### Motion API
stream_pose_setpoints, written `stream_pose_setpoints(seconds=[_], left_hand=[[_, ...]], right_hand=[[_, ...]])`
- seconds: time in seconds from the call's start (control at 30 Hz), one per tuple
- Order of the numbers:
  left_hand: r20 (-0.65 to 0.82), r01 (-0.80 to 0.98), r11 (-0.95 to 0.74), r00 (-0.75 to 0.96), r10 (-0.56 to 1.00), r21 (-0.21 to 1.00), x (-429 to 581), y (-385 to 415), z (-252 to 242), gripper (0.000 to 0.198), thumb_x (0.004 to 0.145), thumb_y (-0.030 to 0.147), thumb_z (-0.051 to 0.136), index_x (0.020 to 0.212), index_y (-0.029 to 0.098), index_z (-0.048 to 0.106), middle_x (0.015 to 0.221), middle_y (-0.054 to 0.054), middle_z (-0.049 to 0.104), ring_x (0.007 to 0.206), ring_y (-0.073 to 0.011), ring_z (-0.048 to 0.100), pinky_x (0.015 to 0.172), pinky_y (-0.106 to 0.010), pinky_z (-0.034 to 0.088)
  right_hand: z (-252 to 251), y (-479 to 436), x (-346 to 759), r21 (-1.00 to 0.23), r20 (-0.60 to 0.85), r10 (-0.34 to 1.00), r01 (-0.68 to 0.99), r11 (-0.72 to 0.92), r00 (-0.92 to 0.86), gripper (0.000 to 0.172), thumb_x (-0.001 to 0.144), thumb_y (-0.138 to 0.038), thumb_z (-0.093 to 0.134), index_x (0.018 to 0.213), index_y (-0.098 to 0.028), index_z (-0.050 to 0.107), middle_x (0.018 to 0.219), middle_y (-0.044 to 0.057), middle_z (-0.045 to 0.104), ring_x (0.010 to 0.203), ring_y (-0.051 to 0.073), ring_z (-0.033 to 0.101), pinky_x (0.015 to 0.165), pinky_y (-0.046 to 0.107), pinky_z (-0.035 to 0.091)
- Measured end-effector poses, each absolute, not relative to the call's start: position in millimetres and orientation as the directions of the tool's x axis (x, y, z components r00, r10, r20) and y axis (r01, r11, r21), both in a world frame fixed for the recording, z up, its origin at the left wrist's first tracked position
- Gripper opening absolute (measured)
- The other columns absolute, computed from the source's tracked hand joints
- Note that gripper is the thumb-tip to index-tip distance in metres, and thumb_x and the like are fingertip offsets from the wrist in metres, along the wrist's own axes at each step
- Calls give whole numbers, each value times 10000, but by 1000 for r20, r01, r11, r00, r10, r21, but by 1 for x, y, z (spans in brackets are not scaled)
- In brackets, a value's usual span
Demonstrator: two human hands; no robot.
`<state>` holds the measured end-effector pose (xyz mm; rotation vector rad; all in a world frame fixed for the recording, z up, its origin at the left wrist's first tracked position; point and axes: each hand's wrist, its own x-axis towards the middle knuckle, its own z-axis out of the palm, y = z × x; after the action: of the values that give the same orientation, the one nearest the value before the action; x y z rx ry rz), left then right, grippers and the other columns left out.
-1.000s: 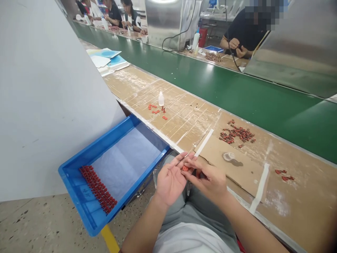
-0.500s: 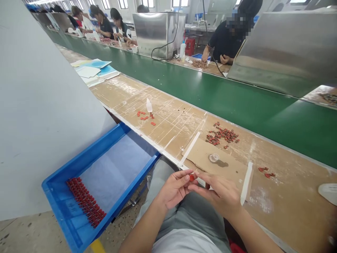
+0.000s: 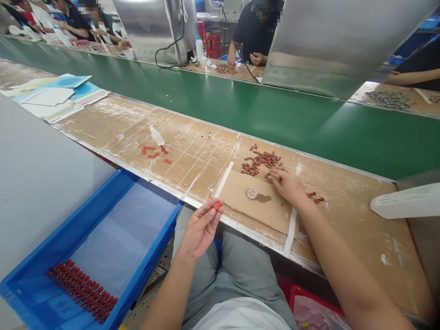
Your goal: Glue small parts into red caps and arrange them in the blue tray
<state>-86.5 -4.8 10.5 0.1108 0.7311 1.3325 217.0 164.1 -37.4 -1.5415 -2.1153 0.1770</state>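
Holding a small red disc pinched between thumb and fingertips, the left hand now works alone; earlier both hands met over it. The disc sits at the fingertips, clear of the palm. The right hand has moved off, fingers curled narrowly over a cardboard sheet, just beside a heap of red parts; whether they hold anything, I cannot tell.

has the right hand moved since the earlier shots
Yes. The right hand has moved forward, from the near edge of the cardboard sheet to its far side, next to the red parts.
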Motion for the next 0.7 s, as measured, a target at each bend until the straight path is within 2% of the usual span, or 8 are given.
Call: stream_pose_setpoints(seconds=[0.07,0.13,0.3,0.43,0.53,0.6,0.67,0.7], left_hand=[[-395,-833,246,36,918,495,-84,3,17,264,749,42,739,998,130,741,1054,-92,752,865,-111,731,797,-127,570],[-356,-832,218,27,934,510,-80,12,25,253,752,51,739,986,147,743,1032,-76,757,846,-101,730,781,-122,572],[-237,-845,158,38,971,512,-67,31,41,216,781,91,728,980,173,738,1013,-54,755,834,-86,722,770,-123,572],[-194,-859,113,16,981,499,-57,39,44,210,821,106,684,1005,196,731,1031,-39,747,849,-70,711,789,-123,565],[-192,-872,116,26,981,476,-51,38,37,208,822,103,682,1004,190,733,1029,-42,747,857,-70,709,803,-126,561],[-201,-876,139,49,978,462,-49,35,29,206,820,105,687,1007,180,733,1035,-50,747,859,-75,710,812,-136,562],[-220,-875,161,64,973,457,-48,33,20,206,822,107,688,1012,176,732,1038,-55,746,859,-78,711,820,-142,561],[-231,-874,169,67,971,455,-48,32,16,206,824,106,687,1014,173,731,1037,-57,746,861,-77,710,823,-142,558]], right_hand=[[-37,172,217,-333,323,871,816,472,-371,298,908,-311,507,1067,-184,725,1159,111,689,990,261,646,893,409,503],[-34,179,216,-336,265,865,800,497,-426,260,899,-293,525,1009,-198,740,1073,97,724,1000,273,641,912,425,492],[-28,187,220,-496,131,957,819,288,-258,238,803,-290,655,1009,-206,739,880,73,750,795,233,673,767,381,528],[-25,186,223,-530,75,966,811,248,-246,193,766,-267,677,931,-208,757,788,46,744,683,193,658,672,333,518],[-22,179,221,-582,54,976,788,201,-210,239,786,-358,676,955,-212,761,764,41,738,652,177,642,630,316,512],[-20,171,218,-754,39,993,649,101,-110,340,769,-441,702,1018,-213,747,830,44,746,676,161,646,635,300,525],[-18,161,216,-931,-36,999,364,-26,-21,410,699,-475,772,1030,-235,739,919,37,748,724,139,656,671,275,545],[-16,155,215,-973,-86,996,216,-83,-4,434,656,-468,811,1024,-249,738,946,30,747,736,126,658,684,262,553]])
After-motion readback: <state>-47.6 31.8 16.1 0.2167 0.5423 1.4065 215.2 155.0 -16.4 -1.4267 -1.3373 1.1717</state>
